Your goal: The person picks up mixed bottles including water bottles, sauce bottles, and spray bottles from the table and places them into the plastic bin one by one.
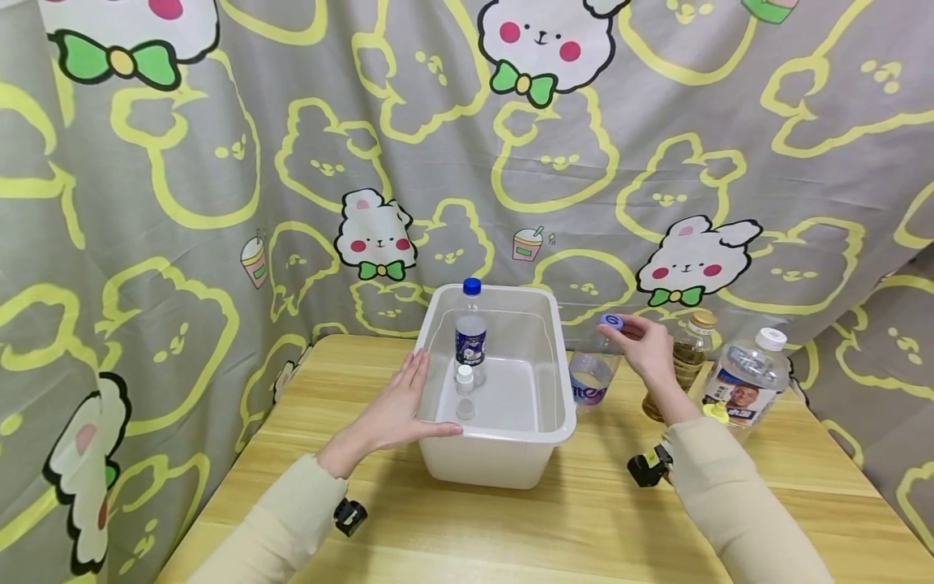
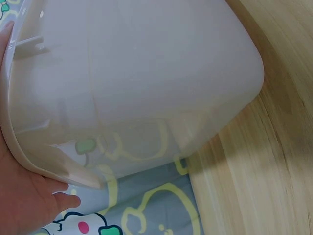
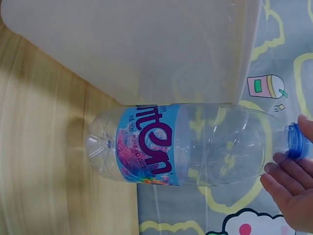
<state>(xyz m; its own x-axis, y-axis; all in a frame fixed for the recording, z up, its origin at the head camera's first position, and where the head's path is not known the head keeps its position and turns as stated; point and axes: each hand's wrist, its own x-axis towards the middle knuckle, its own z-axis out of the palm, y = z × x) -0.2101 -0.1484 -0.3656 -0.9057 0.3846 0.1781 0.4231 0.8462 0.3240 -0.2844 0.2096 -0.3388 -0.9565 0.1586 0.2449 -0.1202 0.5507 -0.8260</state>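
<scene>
My left hand [image 1: 397, 405] rests on the near left corner of a white plastic tub [image 1: 487, 462], fingers straight along the left rim and thumb along the front rim. In the left wrist view, the hand [image 2: 24, 196] lies against the tub's edge [image 2: 22, 152]. My right hand [image 1: 645, 349] pinches the blue cap [image 1: 611, 321] of a large clear water bottle [image 3: 215, 147] with a blue and pink label. This bottle stands upright just right of the tub. Inside the tub are a clear bottle with a dark blue label [image 1: 470, 337] and a small white-capped bottle [image 1: 464, 393].
Right of my right hand stand a bottle of amber liquid [image 1: 689, 353] with a gold cap and a big clear jug [image 1: 751, 377] with a white cap. A yellow pump top [image 1: 717, 411] shows beside my sleeve. A patterned curtain [image 1: 452, 146] hangs behind the wooden table [image 1: 584, 527].
</scene>
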